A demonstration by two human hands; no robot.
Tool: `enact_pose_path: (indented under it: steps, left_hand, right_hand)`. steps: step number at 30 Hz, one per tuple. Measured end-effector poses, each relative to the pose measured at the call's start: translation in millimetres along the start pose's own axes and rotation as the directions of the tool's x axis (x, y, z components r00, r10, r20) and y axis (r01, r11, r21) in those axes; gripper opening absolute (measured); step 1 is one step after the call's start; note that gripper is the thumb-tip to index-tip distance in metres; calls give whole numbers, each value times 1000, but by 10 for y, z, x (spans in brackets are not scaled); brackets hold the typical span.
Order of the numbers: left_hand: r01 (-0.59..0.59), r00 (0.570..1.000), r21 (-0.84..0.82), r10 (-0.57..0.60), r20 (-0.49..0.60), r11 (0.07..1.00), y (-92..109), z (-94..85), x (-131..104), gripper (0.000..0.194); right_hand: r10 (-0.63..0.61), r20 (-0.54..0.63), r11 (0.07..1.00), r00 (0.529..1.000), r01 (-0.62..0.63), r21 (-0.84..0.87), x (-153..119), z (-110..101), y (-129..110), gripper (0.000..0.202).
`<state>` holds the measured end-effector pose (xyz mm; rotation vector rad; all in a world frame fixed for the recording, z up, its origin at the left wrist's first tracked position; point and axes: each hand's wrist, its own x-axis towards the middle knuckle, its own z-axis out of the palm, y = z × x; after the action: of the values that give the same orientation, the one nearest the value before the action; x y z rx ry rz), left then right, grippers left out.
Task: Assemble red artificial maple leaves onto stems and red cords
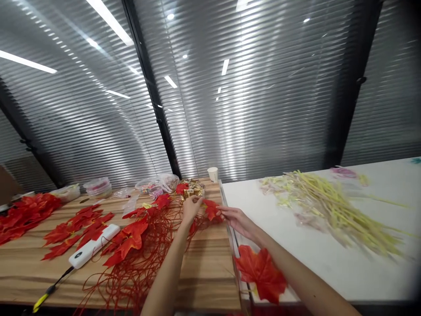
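Containers first, as I see them remotely. Beyond the fingers of the left hand (190, 208), and slightly right, a white paper cup (213, 175) stands upright at the back of the wood-grain worktop (210, 267); I cannot see into it. Just beyond the same fingers lie gold packets (193, 191), contents hidden. Farther left of them, clear plastic bags (168, 182) hold pinkish-purple matter, too indistinct to identify. Left again stands a clear round tub (98, 188) with pink contents.

Fingers: the left ones are bunched at the tips; I cannot tell whether they are closed on anything. Those of the right hand (240, 220) are nearly closed, pinching the right edge of a small red maple leaf (211, 209). That leaf sits between the two sets of fingers, near the edge of the wood-grain worktop.

Left of and nearer than the left fingers, I record tangled red cords (154, 245) and, farther left, a white handheld device (95, 245) with a cable. A large red maple leaf (259, 270) lies nearer than the right fingers. Well right of these, yellow stems (338, 202) cover part of the white worktop (241, 195).
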<state>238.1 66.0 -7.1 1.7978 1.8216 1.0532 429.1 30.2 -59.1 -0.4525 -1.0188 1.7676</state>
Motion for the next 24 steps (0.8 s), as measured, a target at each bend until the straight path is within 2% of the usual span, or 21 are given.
enact_pose_path:
  steps: [2, 3, 4, 5, 6, 7, 9, 11, 13, 16, 18, 21, 24]
  left_hand:
    - [59, 992, -279, -25, 124, 958, 39, 41, 92, 31]
    - [130, 976, -466, -31, 213, 875, 48, 57, 129, 32]
    - [212, 956, -647, -19, 292, 732, 49, 71, 158, 32]
    - [278, 941, -787, 8, 338, 551, 42, 84, 178, 29]
    - [306, 939, -874, 32, 343, 377, 30, 96, 186, 27]
    - [291, 950, -924, 41, 310, 250, 16, 107, 182, 27]
    - [220, 974, -972, 30, 223, 79, -1, 120, 144, 28]
    - [181, 983, -983, 25, 180, -26, 17, 113, 82, 27]
    - [172, 985, -981, 38, 170, -86, 76, 88, 19, 23]
    - [168, 983, -984, 82, 163, -58, 192, 47, -56, 13]
    - [137, 985, -990, 103, 140, 35, 237, 40, -93, 23]
    - [136, 982, -954, 88, 165, 269, 198, 73, -123, 41]
    - [213, 967, -818, 2, 253, 535, 64, 154, -117, 38]
  right_hand:
    - [-26, -78, 1000, 997, 26, -1, 19, -55, -17, 30]
    - [-40, -115, 999, 993, 39, -11, 32, -73, -21, 30]
    - [-55, -145, 998, 988, 52, -26, 47, -84, -20, 30]
    - [-70, -167, 997, 984, 63, -47, 66, -90, -12, 30]
    - [-81, -180, 995, 980, 69, -69, 87, -91, 4, 31]
    - [-88, -189, 993, 978, 72, -91, 109, -87, 26, 31]
    - [-100, -199, 988, 975, 74, -133, 148, -78, 79, 32]
    - [-109, -202, 982, 973, 74, -175, 174, -76, 130, 33]
    - [-132, -219, 973, 967, 84, -215, 188, -92, 164, 34]
    - [-178, -279, 961, 944, 106, -255, 196, -137, 178, 35]
    - [-193, -318, 957, 928, 108, -268, 195, -164, 170, 36]
    - [-207, -342, 959, 917, 120, -258, 180, -184, 143, 33]
    - [-224, -344, 965, 912, 158, -209, 148, -185, 97, 28]
